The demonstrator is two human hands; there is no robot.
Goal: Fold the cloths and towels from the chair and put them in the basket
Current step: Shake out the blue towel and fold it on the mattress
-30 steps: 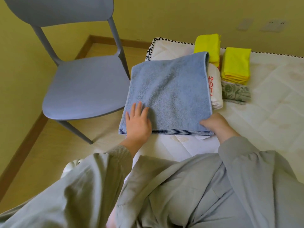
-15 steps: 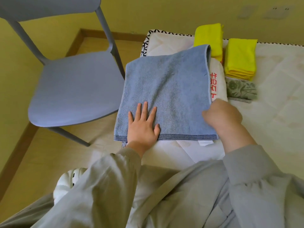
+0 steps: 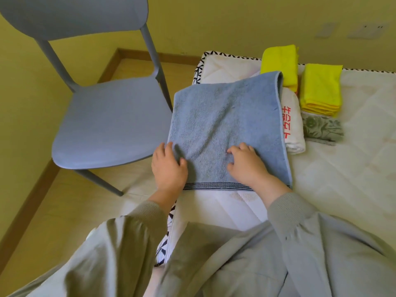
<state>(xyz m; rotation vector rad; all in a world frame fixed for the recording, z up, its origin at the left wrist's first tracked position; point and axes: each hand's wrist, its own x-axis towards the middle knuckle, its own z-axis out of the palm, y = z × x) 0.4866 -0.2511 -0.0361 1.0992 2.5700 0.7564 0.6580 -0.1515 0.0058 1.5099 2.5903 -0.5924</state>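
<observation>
Head view: blue towel (image 3: 227, 129) is laid on the mattress (image 3: 342, 168) right of the chair (image 3: 111, 123). Right hand (image 3: 249, 166) has been moved onto it; left hand (image 3: 169, 168) fingers now pinched on its edge, next fold likely.

Your left hand (image 3: 169, 168) grips the folded blue terry towel (image 3: 227, 129) at its nine o'clock edge; your right hand (image 3: 248, 166) presses its middle. The grey plastic chair (image 3: 111, 123) stands at ten o'clock, folded yellow cloths (image 3: 319, 88) at one.
</observation>
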